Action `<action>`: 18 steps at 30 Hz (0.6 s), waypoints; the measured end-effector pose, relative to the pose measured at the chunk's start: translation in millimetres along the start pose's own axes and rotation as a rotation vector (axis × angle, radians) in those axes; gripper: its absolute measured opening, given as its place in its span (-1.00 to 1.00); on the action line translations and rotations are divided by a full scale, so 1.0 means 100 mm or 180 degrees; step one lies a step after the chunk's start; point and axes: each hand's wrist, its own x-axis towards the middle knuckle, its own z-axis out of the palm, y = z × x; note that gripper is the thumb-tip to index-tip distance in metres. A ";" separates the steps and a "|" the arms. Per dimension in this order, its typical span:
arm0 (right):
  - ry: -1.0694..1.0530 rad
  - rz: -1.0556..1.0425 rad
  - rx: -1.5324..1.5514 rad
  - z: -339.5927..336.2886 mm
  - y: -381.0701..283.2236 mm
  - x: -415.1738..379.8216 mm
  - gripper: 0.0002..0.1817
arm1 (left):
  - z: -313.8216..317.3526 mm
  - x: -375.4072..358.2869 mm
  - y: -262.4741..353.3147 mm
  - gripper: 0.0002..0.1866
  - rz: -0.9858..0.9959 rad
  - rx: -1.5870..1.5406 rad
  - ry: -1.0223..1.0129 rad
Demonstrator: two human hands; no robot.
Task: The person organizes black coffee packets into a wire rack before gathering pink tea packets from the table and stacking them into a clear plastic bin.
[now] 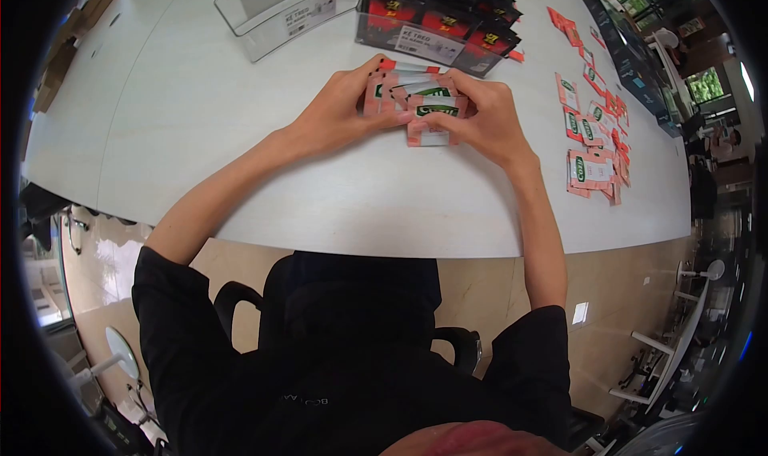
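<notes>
Head view looks down on both hands meeting over a fanned stack of small orange-and-white paper sachets in the middle of the white table. Left hand and right hand curl their fingers closed around the stack. Just behind stands a clear plastic bin of black-and-red packets; loose orange sachets lie scattered toward the right edge. Bare tabletop stretches left.
</notes>
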 end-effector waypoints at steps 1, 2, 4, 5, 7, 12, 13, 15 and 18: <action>0.0260 -0.0175 -0.0014 0.03 0.03 -0.01 -0.46 | 0.00 0.01 0.01 -0.34 -0.0130 0.0087 -0.0055; 0.0547 -0.0361 -0.0115 0.06 0.10 0.01 -0.48 | -0.01 0.00 0.03 -0.31 -0.0187 0.0059 -0.0015; 0.0839 -0.0553 0.0095 0.09 0.07 0.03 -0.60 | -0.01 -0.04 0.05 -0.25 -0.0355 -0.0005 -0.0078; 0.0591 -0.0076 0.0729 0.06 -0.04 0.01 -0.60 | -0.03 -0.03 0.04 -0.22 -0.0503 0.0026 -0.0146; 0.0562 -0.0765 0.0571 0.12 0.02 0.05 -0.65 | -0.01 -0.04 -0.10 -0.20 -0.0243 -0.0037 -0.0110; 0.0384 -0.1092 0.0140 0.17 0.04 0.05 -0.57 | -0.01 -0.02 -0.05 -0.19 -0.0157 0.0192 -0.0136; 0.0398 -0.1085 0.0135 0.16 0.04 0.04 -0.57 | 0.00 -0.02 -0.05 -0.20 -0.0048 0.0139 -0.0057; 0.0425 -0.0966 -0.0237 0.13 0.06 0.05 -0.52 | 0.03 -0.01 -0.09 -0.22 -0.0019 0.0025 -0.0032; 0.0546 -0.0991 -0.0545 0.10 0.07 0.06 -0.48 | 0.01 -0.01 -0.01 -0.30 0.0077 0.0031 -0.0003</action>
